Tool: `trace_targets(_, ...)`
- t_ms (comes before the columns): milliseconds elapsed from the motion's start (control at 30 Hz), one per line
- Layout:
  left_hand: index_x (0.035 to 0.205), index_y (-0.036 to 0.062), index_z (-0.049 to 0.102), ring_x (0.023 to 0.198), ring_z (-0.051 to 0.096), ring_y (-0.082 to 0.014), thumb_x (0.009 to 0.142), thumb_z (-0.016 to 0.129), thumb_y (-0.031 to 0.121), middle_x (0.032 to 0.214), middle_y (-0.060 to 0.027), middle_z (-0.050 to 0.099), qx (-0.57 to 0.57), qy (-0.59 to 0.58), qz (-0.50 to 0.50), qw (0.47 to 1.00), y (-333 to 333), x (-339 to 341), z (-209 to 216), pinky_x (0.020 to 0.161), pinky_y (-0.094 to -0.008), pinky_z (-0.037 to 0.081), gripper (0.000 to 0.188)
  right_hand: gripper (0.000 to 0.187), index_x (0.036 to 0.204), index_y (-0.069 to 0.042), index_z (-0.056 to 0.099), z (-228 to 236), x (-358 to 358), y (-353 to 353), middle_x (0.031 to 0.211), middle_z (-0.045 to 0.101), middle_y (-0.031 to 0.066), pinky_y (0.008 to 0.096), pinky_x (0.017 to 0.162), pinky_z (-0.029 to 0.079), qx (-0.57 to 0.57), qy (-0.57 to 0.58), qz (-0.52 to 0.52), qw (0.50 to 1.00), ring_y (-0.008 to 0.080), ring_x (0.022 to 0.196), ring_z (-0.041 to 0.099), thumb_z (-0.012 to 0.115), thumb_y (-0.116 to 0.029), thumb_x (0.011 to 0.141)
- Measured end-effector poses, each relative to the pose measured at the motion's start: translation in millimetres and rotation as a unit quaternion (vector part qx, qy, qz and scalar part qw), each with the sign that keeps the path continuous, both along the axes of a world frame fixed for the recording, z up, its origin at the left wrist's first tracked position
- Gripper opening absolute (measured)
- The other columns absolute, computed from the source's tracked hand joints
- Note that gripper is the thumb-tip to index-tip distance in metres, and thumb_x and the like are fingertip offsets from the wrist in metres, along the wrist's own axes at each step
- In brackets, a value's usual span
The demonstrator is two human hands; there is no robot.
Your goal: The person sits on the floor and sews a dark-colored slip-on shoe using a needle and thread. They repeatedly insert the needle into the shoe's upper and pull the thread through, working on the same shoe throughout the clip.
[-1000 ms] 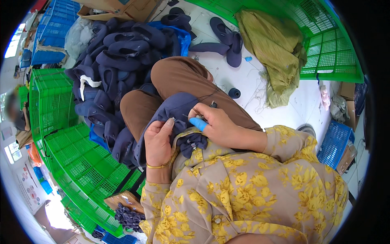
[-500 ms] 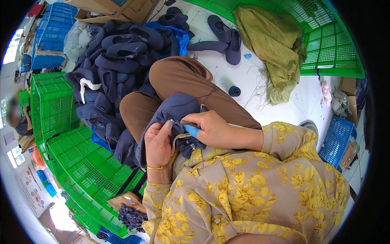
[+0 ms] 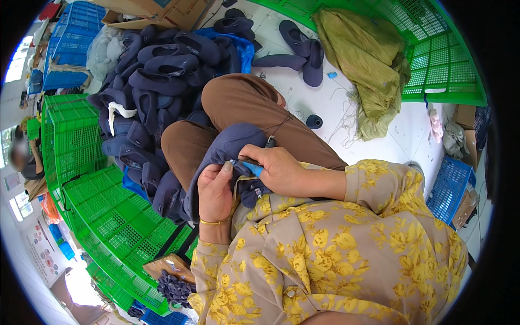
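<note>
A navy fabric shoe (image 3: 234, 140) lies across my lap, its toe pointing away from me. My left hand (image 3: 215, 189) grips its near edge, thumb pressed on the fabric by a small pale spot at the opening. Close beside it, my right hand (image 3: 283, 172) is closed around a slim dark-handled tool (image 3: 271, 142), whose end shows above the knuckles; its tip is hidden. Blue wrapping (image 3: 253, 168) covers one finger of that hand. A dark thread runs from near the tool over my brown trouser leg. Bunched navy fabric (image 3: 250, 193) sits under my right hand.
A big pile of navy shoes (image 3: 168, 65) stands at the left, next to green plastic crates (image 3: 108, 211). Ahead on the white floor are loose shoes (image 3: 313, 62), a dark thread spool (image 3: 314, 121) and an olive cloth sack (image 3: 360, 59). A blue crate (image 3: 450, 187) is at right.
My right hand has turned slightly and shifted a little at the shoe's opening, so more of the blue-wrapped finger shows. My left hand keeps its hold on the shoe.
</note>
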State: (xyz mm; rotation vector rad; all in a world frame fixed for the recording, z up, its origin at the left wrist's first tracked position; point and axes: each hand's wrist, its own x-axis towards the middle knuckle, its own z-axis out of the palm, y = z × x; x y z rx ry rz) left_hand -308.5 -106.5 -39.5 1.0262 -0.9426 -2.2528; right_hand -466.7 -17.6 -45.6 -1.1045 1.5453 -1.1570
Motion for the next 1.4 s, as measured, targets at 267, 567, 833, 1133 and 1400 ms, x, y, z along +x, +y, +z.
trace_targets(267, 0.104, -0.0044, 0.065, 0.086, 0.061, -0.0115, 0.094, 0.061, 0.003, 0.098, -0.0069, 0.068, 0.023, -0.007, 0.018, 1.000, 2, -2, 2, 0.084, -0.0252, 0.047, 0.013, 0.015, 0.105, -0.008, 0.056, -1, 2, -1, 0.082, 0.064, 0.0188, 0.0393, 0.065, 0.049, 0.005, 0.015, -0.005, 1.000, 0.0368, 0.075, 0.065, 0.056, -0.003, 0.090)
trace_targets(567, 0.101, -0.0030, 0.066, 0.083, 0.058, -0.0107, 0.093, 0.062, 0.002, 0.093, -0.0051, 0.067, 0.032, -0.001, 0.024, 0.999, -1, 4, -6, 0.083, -0.0257, 0.045, 0.010, 0.022, 0.108, -0.008, 0.053, 1, 0, 1, 0.088, 0.065, 0.0235, 0.0481, 0.073, 0.049, -0.009, 0.022, 0.027, 0.999, 0.0434, 0.086, 0.063, 0.051, 0.000, 0.087)
trace_targets(833, 0.102, -0.0042, 0.062, 0.101, 0.064, -0.0196, 0.097, 0.056, 0.007, 0.108, -0.0128, 0.068, 0.020, 0.020, -0.003, 1.000, -4, 9, -12, 0.095, -0.0347, 0.048, 0.013, 0.023, 0.108, -0.007, 0.048, -1, 2, 1, 0.088, 0.065, 0.0256, 0.0514, 0.072, 0.047, -0.008, 0.020, 0.026, 0.999, 0.0453, 0.087, 0.062, 0.051, 0.000, 0.087)
trace_targets(1133, 0.110, -0.0060, 0.061, 0.103, 0.063, -0.0199, 0.097, 0.056, 0.007, 0.114, -0.0137, 0.067, 0.027, 0.013, 0.003, 1.000, 0, 11, -19, 0.097, -0.0349, 0.047, 0.018, 0.022, 0.111, -0.004, 0.043, -15, 11, -1, 0.085, 0.063, 0.0218, 0.0445, 0.067, 0.050, -0.023, 0.027, -0.007, 0.999, 0.0421, 0.079, 0.065, 0.050, 0.002, 0.091)
trace_targets(1400, 0.111, -0.0041, 0.063, 0.089, 0.064, -0.0131, 0.096, 0.059, 0.003, 0.103, -0.0083, 0.069, 0.026, 0.009, 0.015, 1.000, 7, -4, -1, 0.083, -0.0272, 0.050, 0.018, 0.028, 0.120, -0.005, 0.041, 4, 9, -16, 0.076, 0.061, 0.0078, 0.0305, 0.056, 0.049, -0.057, -0.098, -0.061, 0.992, 0.0147, 0.061, 0.061, 0.048, -0.001, 0.093)
